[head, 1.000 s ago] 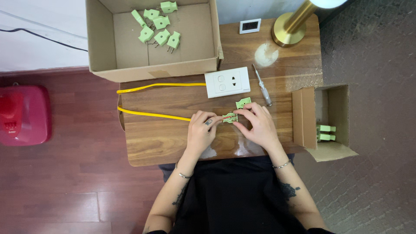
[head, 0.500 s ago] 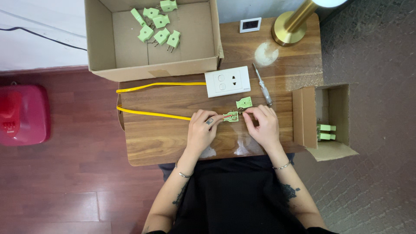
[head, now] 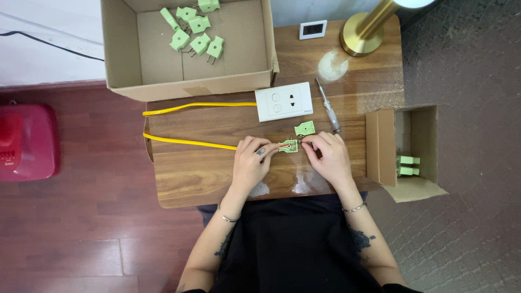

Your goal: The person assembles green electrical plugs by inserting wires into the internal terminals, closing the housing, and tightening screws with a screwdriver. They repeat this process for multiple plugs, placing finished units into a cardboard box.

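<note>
A small open green plug body (head: 288,146) lies on the wooden table (head: 206,173) between my hands, with a yellow cable (head: 187,142) running into it from the left. My left hand (head: 251,161) pinches the cable end against the plug's left side. My right hand (head: 328,157) has its fingertips at the plug's right edge. A loose green plug cover (head: 305,128) rests just above the plug. A screwdriver (head: 328,104) lies beyond my right hand, untouched.
A white wall socket plate (head: 284,101) sits at the cable's other end. A large cardboard box (head: 125,81) with several green plugs stands at the back left; a small box (head: 380,146) with green plugs at the right. A brass lamp base (head: 362,39) stands behind.
My right hand has shifted slightly left toward the plug. The left hand and the cable stay where they were.
</note>
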